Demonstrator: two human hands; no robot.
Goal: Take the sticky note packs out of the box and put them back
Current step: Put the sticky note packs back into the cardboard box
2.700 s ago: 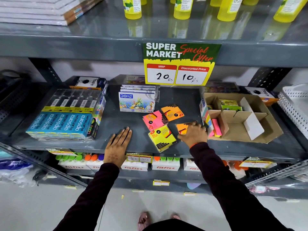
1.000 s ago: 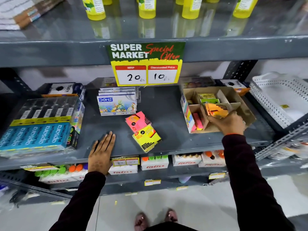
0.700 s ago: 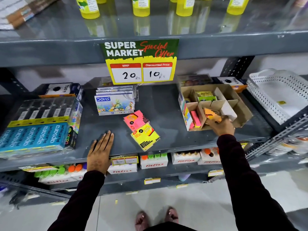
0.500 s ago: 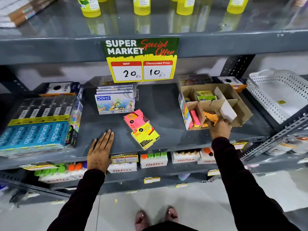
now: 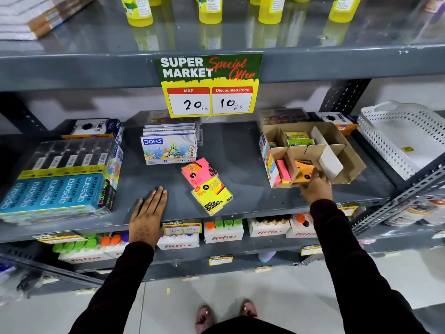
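Orange sticky note pack sits in the front compartment of the cardboard box – light, stiff, wrapper prob. slick, so we'd pinch it by the edges. Our right hand has fingertips curled on it; left hand lies flat & open on the shelf. Pink and yellow packs wait outside.

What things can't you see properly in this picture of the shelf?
Head view:
- Orange sticky note pack: lower part covered by the right hand and the cardboard box divider.
- Whether that hand grips the pack: fingertips hidden.
- Yellow bottles: tops cut off by the upper edge.
- Small price tag under the left hand: handwriting too small to read.
- Pink sticky note pack: partly under the yellow sticky note pack.
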